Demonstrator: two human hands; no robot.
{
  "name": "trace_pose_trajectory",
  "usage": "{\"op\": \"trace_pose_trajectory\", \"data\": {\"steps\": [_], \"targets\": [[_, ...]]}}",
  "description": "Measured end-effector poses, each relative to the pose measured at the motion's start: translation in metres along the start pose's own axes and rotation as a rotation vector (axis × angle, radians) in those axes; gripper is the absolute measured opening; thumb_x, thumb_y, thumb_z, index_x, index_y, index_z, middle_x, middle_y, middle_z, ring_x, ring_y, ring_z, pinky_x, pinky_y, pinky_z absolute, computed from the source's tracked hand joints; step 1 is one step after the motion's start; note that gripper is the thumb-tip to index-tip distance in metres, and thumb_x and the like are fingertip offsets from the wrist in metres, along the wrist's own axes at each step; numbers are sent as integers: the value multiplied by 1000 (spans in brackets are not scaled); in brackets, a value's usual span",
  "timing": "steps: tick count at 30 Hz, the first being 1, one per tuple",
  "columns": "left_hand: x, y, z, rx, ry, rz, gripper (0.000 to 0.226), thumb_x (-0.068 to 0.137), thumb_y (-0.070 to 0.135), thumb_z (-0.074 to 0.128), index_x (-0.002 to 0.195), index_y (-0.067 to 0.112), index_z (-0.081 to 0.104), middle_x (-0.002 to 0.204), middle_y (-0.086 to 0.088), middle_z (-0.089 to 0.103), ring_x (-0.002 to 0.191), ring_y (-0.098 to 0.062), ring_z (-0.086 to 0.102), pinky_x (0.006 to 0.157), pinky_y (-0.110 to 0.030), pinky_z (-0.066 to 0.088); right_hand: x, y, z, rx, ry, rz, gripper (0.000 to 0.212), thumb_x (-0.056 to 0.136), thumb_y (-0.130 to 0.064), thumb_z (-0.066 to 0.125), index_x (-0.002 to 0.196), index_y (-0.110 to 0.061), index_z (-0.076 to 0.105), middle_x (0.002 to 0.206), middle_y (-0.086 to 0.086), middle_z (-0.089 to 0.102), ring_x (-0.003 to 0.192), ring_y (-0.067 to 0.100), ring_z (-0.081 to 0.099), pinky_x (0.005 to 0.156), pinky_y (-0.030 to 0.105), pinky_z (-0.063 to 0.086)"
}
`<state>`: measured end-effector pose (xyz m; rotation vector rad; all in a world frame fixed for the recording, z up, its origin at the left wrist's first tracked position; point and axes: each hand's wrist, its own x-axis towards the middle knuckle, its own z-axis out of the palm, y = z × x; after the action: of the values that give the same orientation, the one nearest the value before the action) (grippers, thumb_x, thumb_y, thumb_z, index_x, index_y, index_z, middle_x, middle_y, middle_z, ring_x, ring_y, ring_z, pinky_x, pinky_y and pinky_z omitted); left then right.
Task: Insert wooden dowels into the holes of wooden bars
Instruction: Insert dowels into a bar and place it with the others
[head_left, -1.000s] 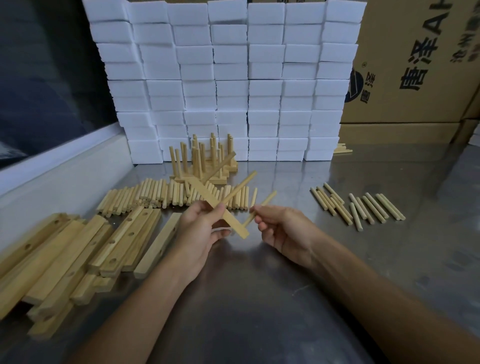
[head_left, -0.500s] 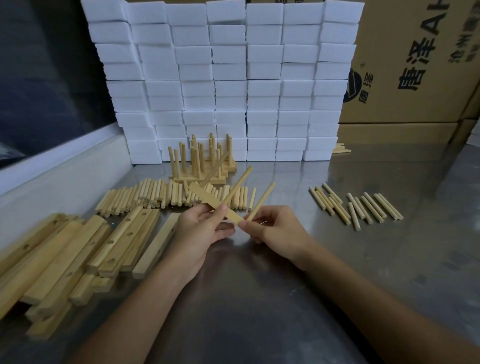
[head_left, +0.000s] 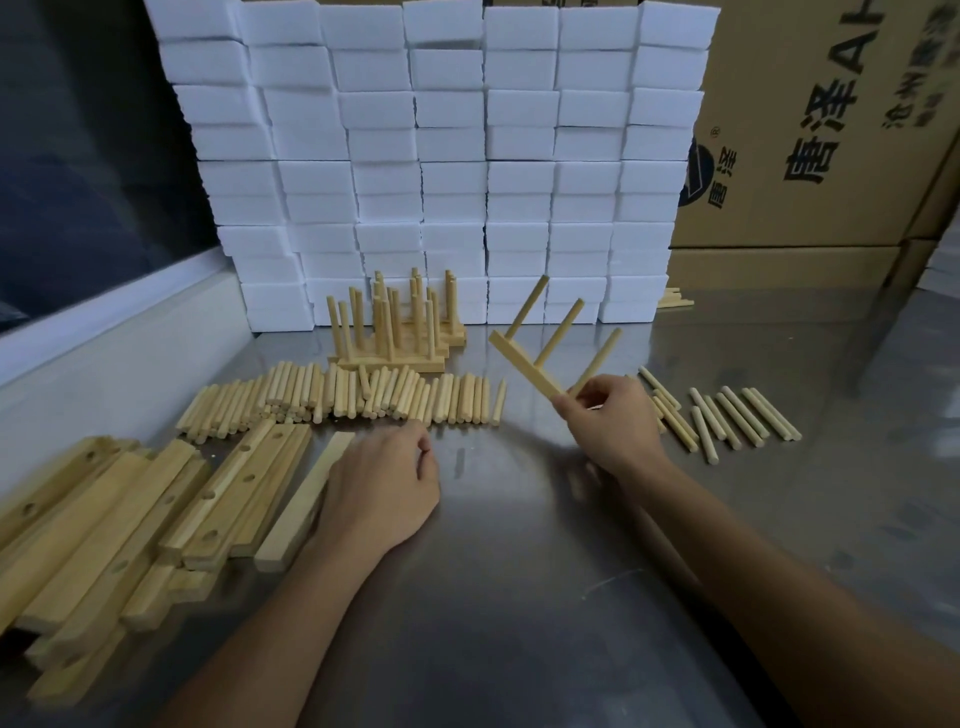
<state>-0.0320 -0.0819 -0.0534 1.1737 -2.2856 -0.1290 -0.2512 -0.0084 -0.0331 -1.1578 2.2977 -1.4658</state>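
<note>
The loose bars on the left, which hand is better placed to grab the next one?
Left. The left hand hangs empty beside the loose bars, while the right hand grips the finished bar with three dowels.

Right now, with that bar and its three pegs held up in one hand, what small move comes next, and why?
Probably setting it down with the finished ones. The bar in the right hand already carries three dowels, so it looks complete, and the finished bars stand just behind the loose dowels. The left hand holds nothing, beside the pile of empty bars.
</note>
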Motion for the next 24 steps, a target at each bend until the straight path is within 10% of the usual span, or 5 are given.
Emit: {"op": "trace_pose_trajectory", "data": {"steps": [15, 24], "targets": [[9, 0, 9, 91, 15, -40, 29, 90, 31, 45, 65, 24, 32, 63, 5, 45, 56, -8, 39, 49, -28, 19, 114, 4, 54, -327, 48, 70, 7, 89, -9, 63, 94, -5, 67, 93, 10, 64, 63, 15, 56, 43, 17, 37], [16, -1, 14, 132, 39, -46, 33, 88, 34, 43, 60, 22, 31, 56, 6, 42, 51, -8, 36, 50, -29, 18, 140, 9, 80, -366, 72, -13, 20, 87, -9, 59, 107, -7, 62, 110, 12, 60, 96, 26, 58, 84, 36, 51]]}}
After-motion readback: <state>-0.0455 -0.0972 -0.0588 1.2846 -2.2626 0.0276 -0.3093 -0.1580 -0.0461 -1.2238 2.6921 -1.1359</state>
